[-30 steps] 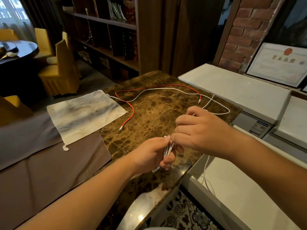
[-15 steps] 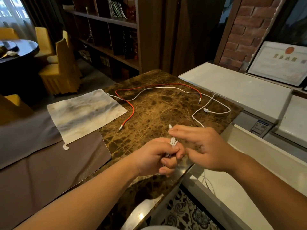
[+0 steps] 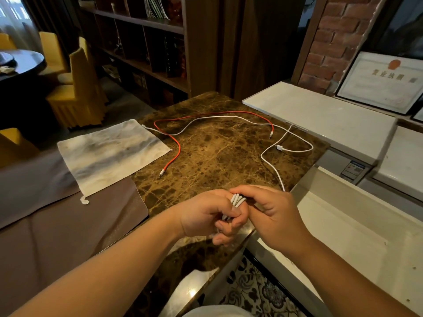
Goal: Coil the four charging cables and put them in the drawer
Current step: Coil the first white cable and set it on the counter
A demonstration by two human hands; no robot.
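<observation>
My left hand (image 3: 209, 213) grips a bundle of folded white cable loops (image 3: 237, 199) above the near edge of the brown marble table (image 3: 217, 161). My right hand (image 3: 272, 216) presses its fingertips on top of the same bundle. The cable's loose tail (image 3: 272, 165) runs back over the table to a white plug (image 3: 279, 147). A red cable (image 3: 176, 154) lies in a wide arc across the far half. A second white cable (image 3: 206, 118) crosses it. No drawer can be made out.
A stained white cloth (image 3: 109, 154) lies at the table's left on a brown cover (image 3: 57, 236). White chest units (image 3: 320, 115) stand along the right, one close by my right forearm. Shelves and yellow chairs (image 3: 77, 88) are behind.
My right hand came back from farther out on the cable to the bundle in my left hand, adding another loop. More of the loose tail now lies uncovered on the table.
</observation>
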